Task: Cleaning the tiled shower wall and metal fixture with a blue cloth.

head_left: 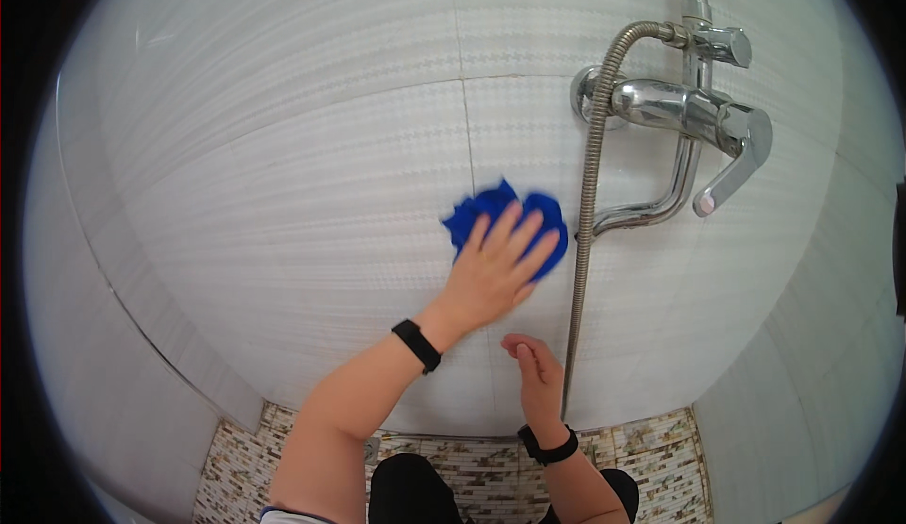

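My left hand (493, 274) presses a blue cloth (491, 208) flat against the white tiled wall (283, 175), fingers spread over it. The cloth sits just left of the metal shower hose (587, 232). Lower down, my right hand (536, 378) is raised in front of the wall close to the hose, holding nothing, its fingers loosely curved. Both wrists wear a black band.
A chrome shower mixer (694, 114) with a lever handle juts from the wall at the upper right, with a riser pipe above it. A side wall meets the tiled wall at the left corner (123, 298). Brown mosaic floor tiles (453, 467) lie below.
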`<action>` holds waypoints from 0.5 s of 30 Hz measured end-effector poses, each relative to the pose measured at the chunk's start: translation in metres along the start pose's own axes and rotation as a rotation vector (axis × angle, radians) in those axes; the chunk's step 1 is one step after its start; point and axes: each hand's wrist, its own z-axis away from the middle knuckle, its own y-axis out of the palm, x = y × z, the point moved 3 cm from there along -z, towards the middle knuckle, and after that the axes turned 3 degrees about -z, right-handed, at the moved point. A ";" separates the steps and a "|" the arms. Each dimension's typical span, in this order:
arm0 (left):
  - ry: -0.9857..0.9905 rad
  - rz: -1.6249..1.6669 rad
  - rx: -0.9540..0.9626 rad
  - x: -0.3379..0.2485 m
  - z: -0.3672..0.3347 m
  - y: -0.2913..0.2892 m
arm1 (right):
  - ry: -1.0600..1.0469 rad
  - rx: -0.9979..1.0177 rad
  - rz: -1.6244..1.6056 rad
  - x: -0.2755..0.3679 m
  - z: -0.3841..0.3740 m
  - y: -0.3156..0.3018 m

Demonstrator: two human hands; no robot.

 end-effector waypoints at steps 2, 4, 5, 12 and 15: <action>0.054 -0.025 0.038 -0.009 0.019 0.012 | -0.060 -0.034 0.013 0.008 0.002 -0.004; 0.088 -0.067 0.045 -0.011 0.025 0.017 | -0.124 -0.076 0.035 0.016 0.002 -0.013; 0.097 -0.075 0.046 -0.011 0.023 0.014 | -0.218 -0.194 0.127 0.022 0.003 -0.021; 0.100 -0.050 -0.043 0.006 -0.043 -0.019 | -0.282 -0.316 0.268 0.031 -0.017 -0.036; 0.100 -0.117 -0.076 0.014 -0.062 -0.028 | 0.002 -0.127 0.257 0.022 -0.013 -0.038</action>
